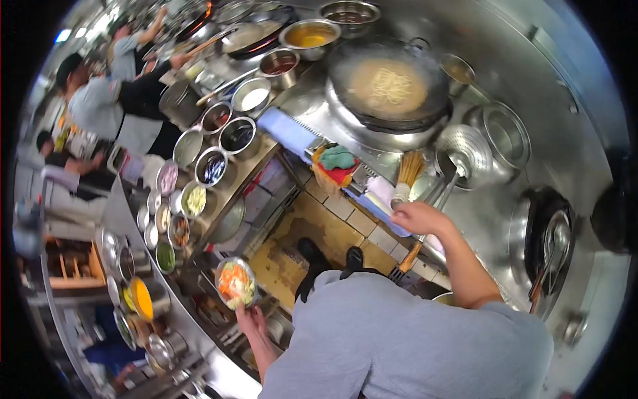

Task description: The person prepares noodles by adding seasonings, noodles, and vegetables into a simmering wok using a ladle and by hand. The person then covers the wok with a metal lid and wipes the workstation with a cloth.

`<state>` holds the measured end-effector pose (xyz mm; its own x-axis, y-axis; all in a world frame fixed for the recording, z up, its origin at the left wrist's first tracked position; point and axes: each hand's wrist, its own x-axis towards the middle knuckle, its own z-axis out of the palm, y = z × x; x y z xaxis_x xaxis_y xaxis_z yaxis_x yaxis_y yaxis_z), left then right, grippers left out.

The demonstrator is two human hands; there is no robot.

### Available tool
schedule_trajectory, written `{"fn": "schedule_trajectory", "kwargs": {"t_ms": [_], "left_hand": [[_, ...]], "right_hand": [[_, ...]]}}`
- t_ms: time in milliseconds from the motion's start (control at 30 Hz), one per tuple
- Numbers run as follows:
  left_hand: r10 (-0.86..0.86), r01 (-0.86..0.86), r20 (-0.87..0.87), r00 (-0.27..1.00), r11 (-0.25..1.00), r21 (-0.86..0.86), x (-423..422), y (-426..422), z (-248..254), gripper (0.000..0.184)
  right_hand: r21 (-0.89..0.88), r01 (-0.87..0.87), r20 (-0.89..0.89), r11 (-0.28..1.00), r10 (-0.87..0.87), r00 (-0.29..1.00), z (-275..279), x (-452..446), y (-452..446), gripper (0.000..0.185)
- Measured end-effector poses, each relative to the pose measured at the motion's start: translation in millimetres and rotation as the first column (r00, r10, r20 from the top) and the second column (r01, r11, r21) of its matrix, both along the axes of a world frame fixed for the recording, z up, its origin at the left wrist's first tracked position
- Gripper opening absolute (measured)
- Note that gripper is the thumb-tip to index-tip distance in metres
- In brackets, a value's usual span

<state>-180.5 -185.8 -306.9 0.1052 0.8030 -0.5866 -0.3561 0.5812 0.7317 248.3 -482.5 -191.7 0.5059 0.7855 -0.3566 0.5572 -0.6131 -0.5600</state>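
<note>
My left hand [251,320] grips the edge of a metal bowl [219,271] of shredded orange and pale vegetables [235,283], held low beside the counter. On the other side, my right hand [420,218] is closed at a long utensil handle, whose wooden end [411,257] shows below the fingers. A perforated skimmer [464,151] lies above that hand; which tool the handle belongs to is hard to tell. Close to my fingertips is a bamboo wok brush [409,174]. Noodles [391,86] sit in cloudy brown liquid in a wok [345,65] on the stove.
Metal pots of sauces and ingredients [239,135] line the counter at left. Folded cloths [337,158] lie on the stove's front edge. A second wok [525,229] stands at right. Co-workers [100,100] work at the far left. The floor [292,233] looks wet.
</note>
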Motion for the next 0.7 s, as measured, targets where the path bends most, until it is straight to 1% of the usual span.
{"fn": "schedule_trajectory", "kwargs": {"t_ms": [33,100,133,167,200,233,267,300,333,367,400,433,467,533,567,600,633,667,700], "left_hand": [[-0.136,0.135,0.069,0.988,0.991,0.010,21,20,-1,0.020],[-0.291,0.288,0.113,0.950,0.957,0.038,73,49,14,0.016],[-0.315,0.313,0.033,0.949,0.948,0.052,113,55,39,0.011],[-0.285,0.285,0.004,0.958,0.958,0.013,159,55,70,0.009],[-0.412,0.410,0.010,0.911,0.910,0.060,173,68,73,0.014],[-0.512,0.500,0.102,0.853,0.858,0.119,193,86,67,0.019],[-0.542,0.510,0.187,0.819,0.838,0.194,226,91,76,0.021],[-0.620,0.579,0.207,0.757,0.783,0.228,253,101,80,0.022],[-0.661,0.613,0.283,0.695,0.750,0.248,280,111,82,0.023],[-0.719,0.664,0.341,0.606,0.693,0.281,306,122,83,0.025],[-0.747,0.690,0.362,0.557,0.659,0.299,332,130,83,0.025],[-0.765,0.720,0.377,0.523,0.633,0.284,359,140,81,0.021],[-0.753,0.707,0.374,0.542,0.649,0.283,383,140,89,0.017],[-0.772,0.753,0.337,0.540,0.622,0.218,427,148,99,0.012],[-0.782,0.760,0.299,0.547,0.614,0.213,443,152,97,0.011],[-0.792,0.769,0.259,0.553,0.605,0.208,458,156,95,0.009],[-0.798,0.775,0.213,0.564,0.600,0.196,469,155,100,0.009],[-0.820,0.799,0.205,0.534,0.569,0.194,478,161,95,0.012],[-0.821,0.803,0.199,0.536,0.568,0.181,485,165,91,0.013]], "right_hand": [[-0.106,0.085,-0.082,0.991,-0.094,0.992,1,0,-23,0.039],[-0.309,0.219,-0.220,0.925,-0.294,0.930,-7,-15,-70,0.040],[-0.401,0.273,-0.275,0.875,-0.399,0.875,-18,-31,-91,0.040],[-0.400,0.412,-0.338,0.819,-0.550,0.764,-34,-51,-107,0.040],[-0.413,0.536,-0.397,0.736,-0.676,0.621,-53,-76,-117,0.040],[-0.319,0.672,-0.453,0.669,-0.730,0.512,-83,-103,-119,0.042],[-0.223,0.793,-0.510,0.568,-0.761,0.402,-103,-123,-119,0.046],[-0.231,0.915,-0.746,0.330,-0.664,0.051,-104,-137,-103,0.060],[-0.282,0.959,-0.884,0.007,-0.390,-0.257,-120,-151,-87,0.052],[-0.220,0.970,-0.929,-0.107,-0.280,-0.242,-118,-151,-67,0.045],[-0.167,0.960,-0.963,-0.226,-0.173,-0.208,-115,-148,-51,0.038],[-0.013,0.962,-0.880,-0.274,-0.454,-0.141,-122,-142,-41,0.024],[0.201,0.954,-0.600,-0.223,-0.797,-0.060,-118,-133,-32,0.021],[0.223,0.945,-0.552,-0.241,-0.830,-0.082,-83,-117,-23,0.019],[0.156,0.925,-0.711,-0.346,-0.689,-0.138,-46,-114,-12,0.021],[0.191,0.914,-0.755,-0.358,-0.649,-0.096,-30,-116,-5,0.021],[0.215,0.918,-0.794,-0.334,-0.608,-0.035,-20,-119,-2,0.021],[0.236,0.922,-0.827,-0.308,-0.562,0.025,-9,-122,0,0.021],[0.223,0.947,-0.763,-0.230,-0.645,0.023,10,-121,4,0.023]]}}
